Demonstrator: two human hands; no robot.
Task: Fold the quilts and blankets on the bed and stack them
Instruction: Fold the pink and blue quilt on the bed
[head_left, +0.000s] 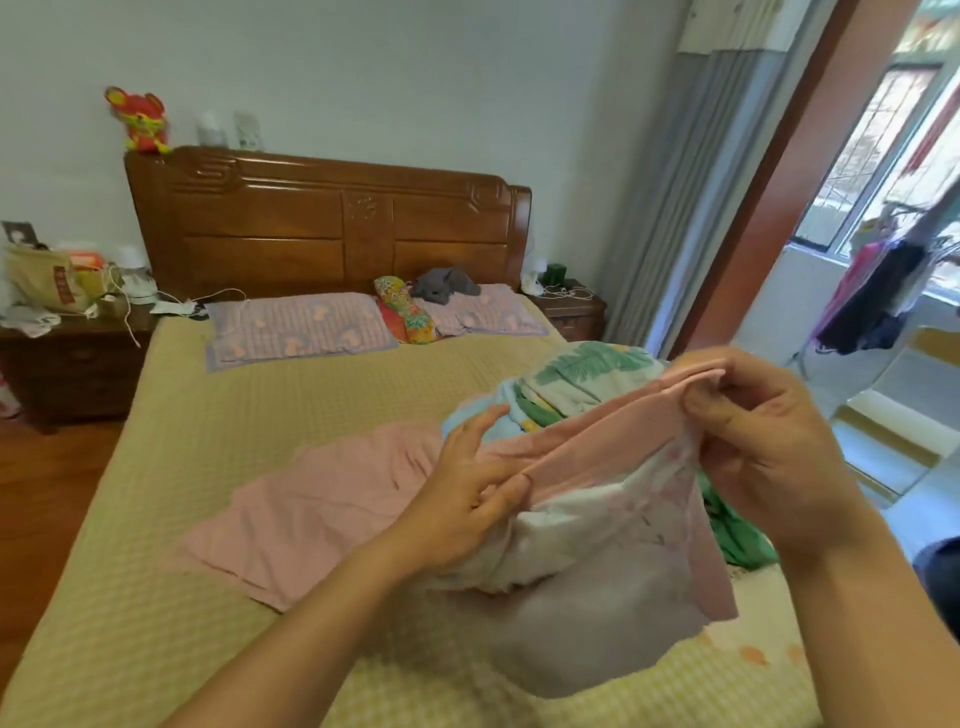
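At centre right, the left hand (467, 499) and right hand (769, 441) each pinch the raised edge of a thin pink blanket (322, 499) (white floral underside), which trails left across the yellow-quilted bed (130, 623).

Free room: bed (218, 441) surface left of centre, between the pillows (298, 327) and pink blanket (322, 499), is flat yellow cover w/ open access from the left edge. Obstacles: crumpled green-leaf quilt (582, 374) heaped at the right side, just behind both hands; left hand (467, 499) and right hand (769, 441) hold the pink edge raised, blocking the near-right approach. Headboard (327, 223) closes the far end; nightstand (67, 358) clutter flanks the left
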